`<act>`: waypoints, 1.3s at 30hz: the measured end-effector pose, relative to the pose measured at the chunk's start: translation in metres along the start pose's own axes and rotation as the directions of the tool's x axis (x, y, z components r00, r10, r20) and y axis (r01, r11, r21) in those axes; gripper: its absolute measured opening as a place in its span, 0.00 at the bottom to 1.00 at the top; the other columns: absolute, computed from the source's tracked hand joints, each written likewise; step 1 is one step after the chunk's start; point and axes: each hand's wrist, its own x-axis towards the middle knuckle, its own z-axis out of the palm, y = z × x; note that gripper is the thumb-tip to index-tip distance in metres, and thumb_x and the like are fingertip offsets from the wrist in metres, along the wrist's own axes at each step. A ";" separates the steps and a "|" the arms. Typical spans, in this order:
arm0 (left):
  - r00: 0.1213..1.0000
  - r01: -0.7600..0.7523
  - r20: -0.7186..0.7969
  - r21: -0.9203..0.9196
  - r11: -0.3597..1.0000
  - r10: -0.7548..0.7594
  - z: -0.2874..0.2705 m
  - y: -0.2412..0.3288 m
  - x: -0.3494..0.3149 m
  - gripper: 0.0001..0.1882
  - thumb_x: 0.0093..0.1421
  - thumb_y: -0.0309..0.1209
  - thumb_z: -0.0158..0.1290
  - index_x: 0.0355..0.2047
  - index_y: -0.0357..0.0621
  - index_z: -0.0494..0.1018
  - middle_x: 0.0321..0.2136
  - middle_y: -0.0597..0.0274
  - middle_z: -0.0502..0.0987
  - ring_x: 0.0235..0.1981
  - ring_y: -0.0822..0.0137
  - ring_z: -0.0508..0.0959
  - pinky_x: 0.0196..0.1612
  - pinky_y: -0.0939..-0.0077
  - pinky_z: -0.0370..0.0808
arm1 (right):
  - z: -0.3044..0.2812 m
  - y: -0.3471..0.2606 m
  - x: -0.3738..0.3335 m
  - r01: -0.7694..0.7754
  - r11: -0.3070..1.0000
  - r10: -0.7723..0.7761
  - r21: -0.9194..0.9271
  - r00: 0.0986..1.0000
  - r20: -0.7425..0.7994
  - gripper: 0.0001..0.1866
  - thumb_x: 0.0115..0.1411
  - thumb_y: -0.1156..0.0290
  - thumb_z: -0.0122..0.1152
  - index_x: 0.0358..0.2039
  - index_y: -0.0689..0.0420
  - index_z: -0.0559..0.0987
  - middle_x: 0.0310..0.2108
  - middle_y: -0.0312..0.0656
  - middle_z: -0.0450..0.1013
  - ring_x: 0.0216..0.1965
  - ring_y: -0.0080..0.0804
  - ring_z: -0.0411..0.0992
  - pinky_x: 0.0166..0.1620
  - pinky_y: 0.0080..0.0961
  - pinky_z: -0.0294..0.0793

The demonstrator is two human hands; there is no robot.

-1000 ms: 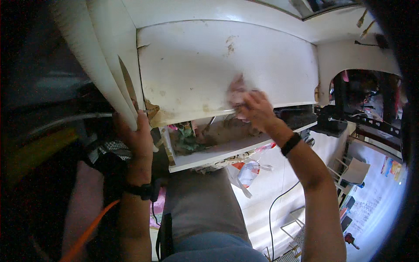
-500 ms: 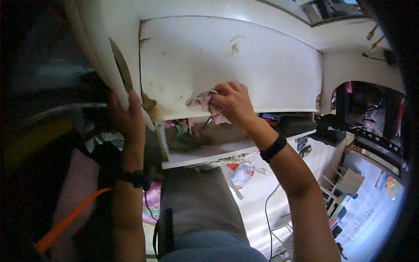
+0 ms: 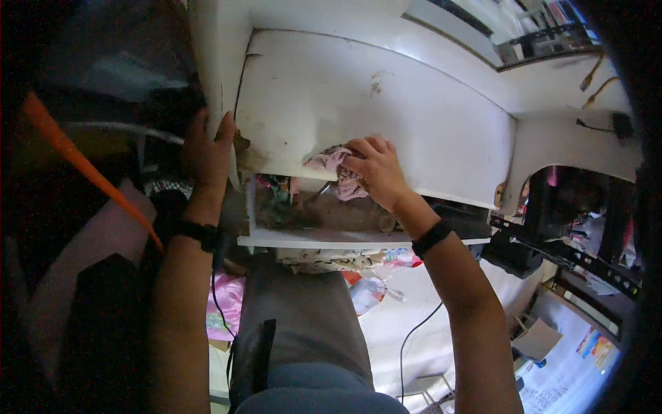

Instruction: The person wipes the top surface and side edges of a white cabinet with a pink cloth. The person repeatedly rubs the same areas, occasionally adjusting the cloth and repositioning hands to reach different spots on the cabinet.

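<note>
Compared with one second earlier, the pink cloth (image 3: 350, 181) and right hand (image 3: 380, 169) have shifted along the white panel (image 3: 427, 117) toward its left end, and the orange strap (image 3: 94, 172) now lies higher, left of the panel. Right-hand grip: fingers and thumb are closed on the cloth. Cloth position: at the panel's front edge, left of the panel's middle, partly on the surface and partly hanging over the edge. The bunched hold probably keeps loose fabric under the fingertips, against the surface.

Left hand (image 3: 207, 155): located just beside the panel's left end, at the upright white board (image 3: 219, 62). Thumb and fingers are spread apart about the board's edge, likely to steady it; whether they clamp it cannot be told.

Open drawer (image 3: 345, 239): located below the panel's front edge. It contains green fabric (image 3: 279, 193), left of the cloth. Brown stain (image 3: 377, 81): located toward the panel's rear edge, clear of both hands.
</note>
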 end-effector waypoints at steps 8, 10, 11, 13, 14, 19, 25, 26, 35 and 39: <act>0.996 -0.077 -0.051 0.034 0.996 0.079 0.005 -0.006 -0.002 0.27 0.56 0.52 0.56 0.44 0.42 0.74 0.40 0.49 0.79 0.39 0.49 0.79 0.40 0.60 0.76 | 0.037 -0.046 0.068 -0.065 0.988 0.076 0.137 0.995 -0.072 0.14 0.49 0.72 0.57 0.38 0.46 0.81 0.45 0.35 0.70 0.51 0.40 0.65 0.52 0.41 0.61; 0.995 -0.073 -0.054 0.091 0.993 0.078 0.002 -0.004 -0.001 0.25 0.56 0.52 0.57 0.43 0.44 0.75 0.39 0.49 0.79 0.38 0.49 0.79 0.39 0.60 0.76 | 0.033 -0.046 0.071 0.025 0.995 -0.009 0.093 0.986 -0.164 0.14 0.49 0.72 0.56 0.37 0.46 0.81 0.44 0.36 0.70 0.51 0.40 0.65 0.51 0.42 0.62; 0.994 -0.082 -0.058 0.103 0.991 0.088 0.002 -0.003 0.000 0.25 0.55 0.52 0.57 0.43 0.45 0.75 0.38 0.49 0.79 0.38 0.49 0.79 0.39 0.59 0.76 | 0.029 -0.042 0.066 -0.016 0.996 0.026 0.088 0.993 -0.118 0.14 0.49 0.73 0.56 0.37 0.46 0.81 0.44 0.36 0.70 0.50 0.41 0.65 0.51 0.41 0.62; 1.000 0.014 -0.001 -0.034 0.999 -0.014 0.004 -0.003 0.001 0.23 0.55 0.51 0.57 0.42 0.48 0.75 0.37 0.51 0.79 0.37 0.49 0.79 0.38 0.58 0.76 | 0.009 -0.020 0.042 -0.010 0.998 0.013 0.067 0.998 -0.056 0.14 0.50 0.73 0.56 0.37 0.46 0.81 0.43 0.36 0.70 0.50 0.42 0.65 0.51 0.41 0.62; 0.999 -0.024 -0.025 -0.055 0.998 0.023 0.005 -0.004 0.001 0.22 0.55 0.51 0.57 0.42 0.49 0.75 0.37 0.52 0.79 0.37 0.49 0.79 0.38 0.57 0.76 | 0.000 -0.010 0.029 -0.073 0.997 0.071 0.035 0.996 0.049 0.13 0.49 0.67 0.58 0.38 0.45 0.81 0.45 0.36 0.69 0.51 0.41 0.65 0.52 0.43 0.61; 0.996 -0.074 -0.058 0.008 0.997 0.074 0.007 -0.006 -0.003 0.21 0.54 0.48 0.59 0.42 0.49 0.75 0.37 0.52 0.79 0.37 0.48 0.79 0.38 0.57 0.77 | 0.009 -0.015 0.035 -0.020 0.997 0.014 0.077 0.997 0.079 0.14 0.49 0.61 0.60 0.38 0.46 0.81 0.45 0.36 0.69 0.51 0.41 0.64 0.53 0.44 0.61; 0.995 -0.076 -0.067 -0.028 0.997 0.074 0.005 -0.005 -0.002 0.20 0.54 0.47 0.59 0.42 0.48 0.75 0.36 0.50 0.79 0.36 0.48 0.79 0.36 0.56 0.76 | 0.028 -0.042 0.064 0.050 0.997 -0.051 0.055 0.999 0.018 0.17 0.45 0.70 0.61 0.39 0.45 0.81 0.47 0.37 0.69 0.52 0.43 0.63 0.54 0.41 0.60; 0.996 -0.065 -0.057 -0.058 0.996 0.061 0.005 -0.005 -0.002 0.20 0.54 0.47 0.59 0.42 0.48 0.75 0.36 0.50 0.79 0.36 0.48 0.79 0.36 0.55 0.76 | 0.021 -0.032 0.052 0.020 0.999 -0.022 0.041 0.998 0.053 0.16 0.47 0.68 0.62 0.39 0.44 0.81 0.47 0.36 0.69 0.52 0.42 0.63 0.55 0.43 0.59; 0.993 -0.099 -0.074 -0.039 0.994 0.096 0.009 -0.008 -0.003 0.21 0.54 0.47 0.58 0.42 0.49 0.75 0.34 0.49 0.79 0.34 0.46 0.78 0.35 0.53 0.76 | 0.016 -0.022 0.046 -0.024 0.995 0.020 0.094 0.999 0.041 0.19 0.45 0.58 0.65 0.40 0.44 0.81 0.48 0.39 0.69 0.52 0.44 0.63 0.54 0.45 0.60; 0.982 -0.133 -0.132 0.046 0.990 0.138 0.007 -0.009 -0.003 0.21 0.55 0.47 0.57 0.43 0.49 0.74 0.34 0.49 0.79 0.34 0.46 0.78 0.35 0.54 0.76 | 0.040 -0.056 0.097 -0.019 0.995 0.018 0.099 1.000 0.009 0.20 0.47 0.60 0.62 0.44 0.44 0.79 0.51 0.39 0.67 0.55 0.45 0.61 0.57 0.46 0.58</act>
